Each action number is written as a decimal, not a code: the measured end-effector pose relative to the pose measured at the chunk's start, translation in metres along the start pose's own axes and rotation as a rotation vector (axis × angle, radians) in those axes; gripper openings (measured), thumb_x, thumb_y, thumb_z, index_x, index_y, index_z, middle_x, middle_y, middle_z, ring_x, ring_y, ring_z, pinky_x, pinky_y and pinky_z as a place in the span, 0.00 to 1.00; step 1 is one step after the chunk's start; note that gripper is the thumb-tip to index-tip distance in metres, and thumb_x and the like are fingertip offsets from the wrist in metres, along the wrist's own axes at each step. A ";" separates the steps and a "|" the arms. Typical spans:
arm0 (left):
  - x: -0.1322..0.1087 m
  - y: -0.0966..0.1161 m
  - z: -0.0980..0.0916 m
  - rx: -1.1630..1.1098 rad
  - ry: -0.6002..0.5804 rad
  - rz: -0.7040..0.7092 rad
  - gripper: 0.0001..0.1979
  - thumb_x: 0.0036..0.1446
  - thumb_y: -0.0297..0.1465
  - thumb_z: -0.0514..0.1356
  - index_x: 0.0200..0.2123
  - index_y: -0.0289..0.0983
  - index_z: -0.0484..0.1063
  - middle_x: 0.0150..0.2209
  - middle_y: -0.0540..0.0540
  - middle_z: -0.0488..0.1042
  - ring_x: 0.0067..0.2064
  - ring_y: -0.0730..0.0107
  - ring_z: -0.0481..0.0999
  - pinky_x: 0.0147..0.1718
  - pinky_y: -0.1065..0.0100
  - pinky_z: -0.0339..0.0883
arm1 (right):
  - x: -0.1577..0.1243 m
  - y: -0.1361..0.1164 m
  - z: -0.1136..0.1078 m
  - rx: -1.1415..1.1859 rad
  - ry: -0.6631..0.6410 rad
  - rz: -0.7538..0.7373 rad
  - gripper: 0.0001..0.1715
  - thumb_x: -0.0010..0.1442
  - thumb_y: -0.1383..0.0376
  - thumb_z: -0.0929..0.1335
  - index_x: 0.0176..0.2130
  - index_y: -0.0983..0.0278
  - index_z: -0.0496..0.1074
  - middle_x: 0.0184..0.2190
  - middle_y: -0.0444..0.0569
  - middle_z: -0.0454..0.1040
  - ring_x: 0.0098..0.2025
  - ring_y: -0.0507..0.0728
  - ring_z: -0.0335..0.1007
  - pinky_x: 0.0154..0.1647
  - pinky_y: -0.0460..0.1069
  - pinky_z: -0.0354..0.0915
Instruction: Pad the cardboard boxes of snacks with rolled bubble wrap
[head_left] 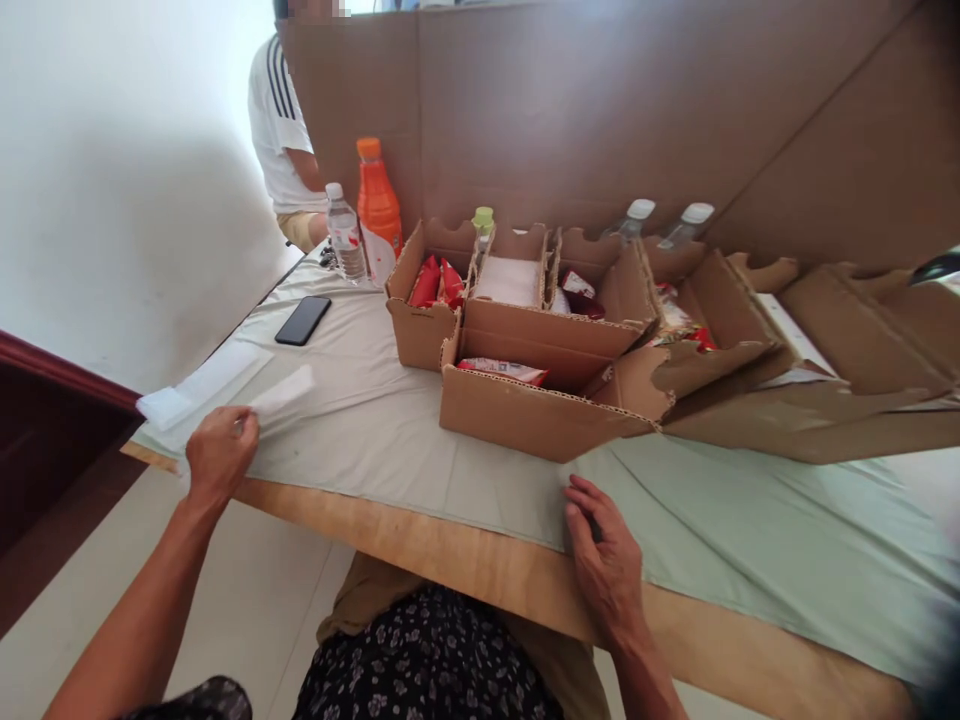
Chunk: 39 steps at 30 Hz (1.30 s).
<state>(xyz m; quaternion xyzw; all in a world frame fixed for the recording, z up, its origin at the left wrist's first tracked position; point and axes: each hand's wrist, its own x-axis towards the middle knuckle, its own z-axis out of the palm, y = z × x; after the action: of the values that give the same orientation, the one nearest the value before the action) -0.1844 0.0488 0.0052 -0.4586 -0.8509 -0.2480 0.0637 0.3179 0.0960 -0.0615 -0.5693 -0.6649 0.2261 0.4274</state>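
At the left end of the table my left hand (223, 450) is closed on a thin white sheet (285, 392), which sticks out to the right of the fingers. Behind that hand lies folded white foam wrap (214, 382). My right hand (606, 545) rests at the table's front edge with its fingers curled and slightly apart, and nothing shows in it. The nearest thing to it is an open cardboard box (525, 415) with a red and white packet (502, 372) inside. A black phone (303, 320) lies flat beyond the white sheet.
Several cardboard boxes with packets stand across the middle and right. A clear bottle (346, 238) and an orange bottle (379, 205) are at the back left. A tall cardboard panel (525, 110) rises behind. A person in a white shirt (277, 130) sits beyond the table (420, 515).
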 end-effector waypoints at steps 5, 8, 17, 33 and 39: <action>-0.089 0.084 0.005 -0.275 -0.005 0.492 0.09 0.64 0.32 0.57 0.42 0.42 0.77 0.44 0.42 0.83 0.48 0.56 0.81 0.54 0.55 0.72 | -0.007 -0.031 0.002 0.377 -0.173 0.235 0.23 0.66 0.48 0.69 0.51 0.59 0.77 0.55 0.59 0.78 0.54 0.66 0.78 0.50 0.60 0.76; -0.143 0.152 0.025 -0.427 -0.147 0.813 0.13 0.64 0.24 0.56 0.48 0.40 0.76 0.48 0.40 0.82 0.53 0.56 0.80 0.59 0.50 0.69 | -0.006 -0.039 0.002 0.678 -0.261 0.417 0.38 0.64 0.38 0.64 0.58 0.61 0.72 0.51 0.61 0.79 0.45 0.66 0.81 0.35 0.57 0.78; -0.187 0.184 0.047 -0.426 -0.506 0.878 0.18 0.62 0.32 0.63 0.54 0.35 0.73 0.58 0.34 0.76 0.61 0.46 0.74 0.62 0.38 0.66 | -0.020 -0.011 -0.026 0.146 -0.219 0.391 0.41 0.61 0.50 0.69 0.65 0.67 0.63 0.29 0.45 0.74 0.28 0.56 0.70 0.31 0.52 0.71; -0.174 0.174 0.066 -0.388 -0.508 0.861 0.14 0.64 0.28 0.60 0.52 0.36 0.75 0.61 0.37 0.75 0.65 0.48 0.69 0.66 0.38 0.60 | -0.040 -0.025 0.001 -0.471 -0.291 -0.464 0.16 0.72 0.64 0.63 0.53 0.63 0.76 0.58 0.54 0.77 0.61 0.66 0.70 0.57 0.62 0.65; -0.155 0.155 0.058 -0.375 -0.267 0.708 0.11 0.65 0.28 0.58 0.49 0.37 0.77 0.57 0.37 0.77 0.64 0.48 0.71 0.63 0.42 0.65 | -0.020 0.010 -0.058 -0.595 -0.059 -0.372 0.18 0.74 0.62 0.60 0.48 0.64 0.77 0.49 0.55 0.81 0.53 0.64 0.75 0.50 0.57 0.66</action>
<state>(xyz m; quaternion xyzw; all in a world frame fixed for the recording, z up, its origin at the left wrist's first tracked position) 0.0372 0.0310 -0.0413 -0.7545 -0.5816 -0.2998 -0.0506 0.3713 0.0689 -0.0448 -0.5311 -0.8062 -0.0430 0.2573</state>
